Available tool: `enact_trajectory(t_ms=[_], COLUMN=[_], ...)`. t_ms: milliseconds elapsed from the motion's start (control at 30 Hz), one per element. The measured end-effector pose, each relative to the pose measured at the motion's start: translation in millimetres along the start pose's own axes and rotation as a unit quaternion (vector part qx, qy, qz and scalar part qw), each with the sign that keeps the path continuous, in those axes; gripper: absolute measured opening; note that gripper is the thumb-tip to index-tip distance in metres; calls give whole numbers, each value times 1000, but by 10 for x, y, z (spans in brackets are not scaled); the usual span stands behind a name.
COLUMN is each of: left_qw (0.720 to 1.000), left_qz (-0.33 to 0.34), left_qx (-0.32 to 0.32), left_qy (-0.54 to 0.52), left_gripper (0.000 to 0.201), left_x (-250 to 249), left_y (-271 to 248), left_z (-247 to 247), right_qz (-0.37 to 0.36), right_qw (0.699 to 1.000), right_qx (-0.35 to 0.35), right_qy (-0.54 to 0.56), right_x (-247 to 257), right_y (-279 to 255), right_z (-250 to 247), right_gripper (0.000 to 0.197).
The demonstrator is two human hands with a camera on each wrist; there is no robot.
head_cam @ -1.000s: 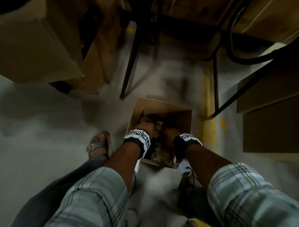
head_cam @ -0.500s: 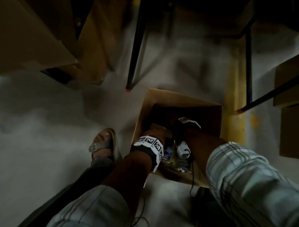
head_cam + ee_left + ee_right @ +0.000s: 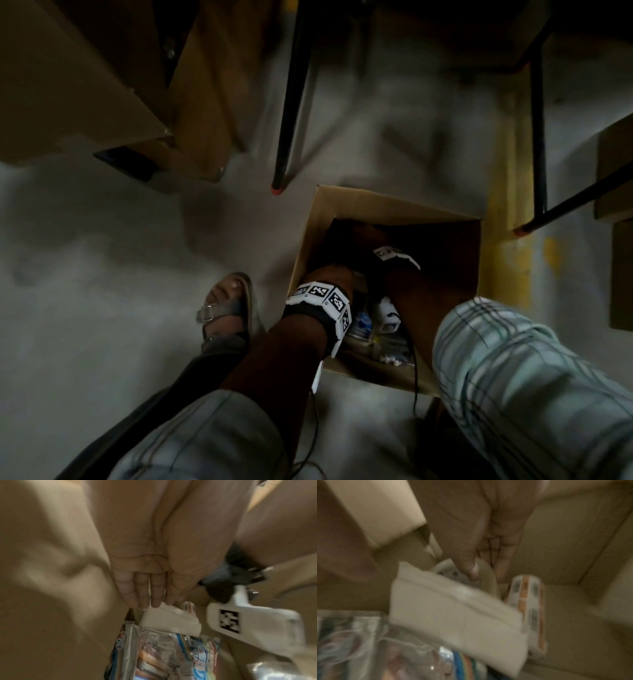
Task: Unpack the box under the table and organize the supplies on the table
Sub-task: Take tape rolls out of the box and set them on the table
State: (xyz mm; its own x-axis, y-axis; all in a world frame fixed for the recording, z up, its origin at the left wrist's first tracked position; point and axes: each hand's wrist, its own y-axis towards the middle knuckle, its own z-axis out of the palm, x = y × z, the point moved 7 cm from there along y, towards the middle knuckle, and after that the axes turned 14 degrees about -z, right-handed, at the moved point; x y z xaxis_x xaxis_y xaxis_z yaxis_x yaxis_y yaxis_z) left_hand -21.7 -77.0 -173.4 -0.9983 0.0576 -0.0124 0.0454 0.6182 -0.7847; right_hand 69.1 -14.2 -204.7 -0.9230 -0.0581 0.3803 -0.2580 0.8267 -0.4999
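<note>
An open cardboard box (image 3: 394,209) stands on the floor with both my hands inside it. My left hand (image 3: 147,588) points down with straight fingers, and its tips touch a white folded paper stack (image 3: 171,620). Under that lies a colourful shiny packet (image 3: 163,655). My right hand (image 3: 488,566) is deeper in the box, at its far side. Its thumb and fingers pinch the rim of a pale round object (image 3: 488,580), blurred. Beside it stands a roll of orange and grey labels (image 3: 530,608). In the head view both hands (image 3: 334,274) are mostly hidden in shadow.
Black table legs (image 3: 291,102) (image 3: 537,137) rise just behind the box. Larger cardboard boxes (image 3: 68,85) stand at the back left and others (image 3: 616,171) at the right. My sandalled foot (image 3: 229,308) is left of the box on the grey floor.
My head has come nearer to the box. Both hands have sunk deeper into it, the right one reaching towards the far side.
</note>
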Motion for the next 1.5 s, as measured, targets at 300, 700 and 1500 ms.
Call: enact_trajectory(t_ms=[300,700,1500], left_qw=[999,987,876], left_qz=[-1,32,151], left_qx=[-40,-124,-418], left_qy=[-2,-94,-185], left_gripper=[26,32,32], left_x=[-8,-68,-706], left_y=[-695,-2288,-4816], left_z=[-502,-1096,-3239], right_qz=[22,5,-207], right_qw=[997,978,692], right_qx=[-69,-182,-543], right_qy=[-19,106,428], right_x=[81,506,987], right_y=[-875,-2488,-5196], right_z=[-589,-1849,-4435], right_gripper=[66,85,37])
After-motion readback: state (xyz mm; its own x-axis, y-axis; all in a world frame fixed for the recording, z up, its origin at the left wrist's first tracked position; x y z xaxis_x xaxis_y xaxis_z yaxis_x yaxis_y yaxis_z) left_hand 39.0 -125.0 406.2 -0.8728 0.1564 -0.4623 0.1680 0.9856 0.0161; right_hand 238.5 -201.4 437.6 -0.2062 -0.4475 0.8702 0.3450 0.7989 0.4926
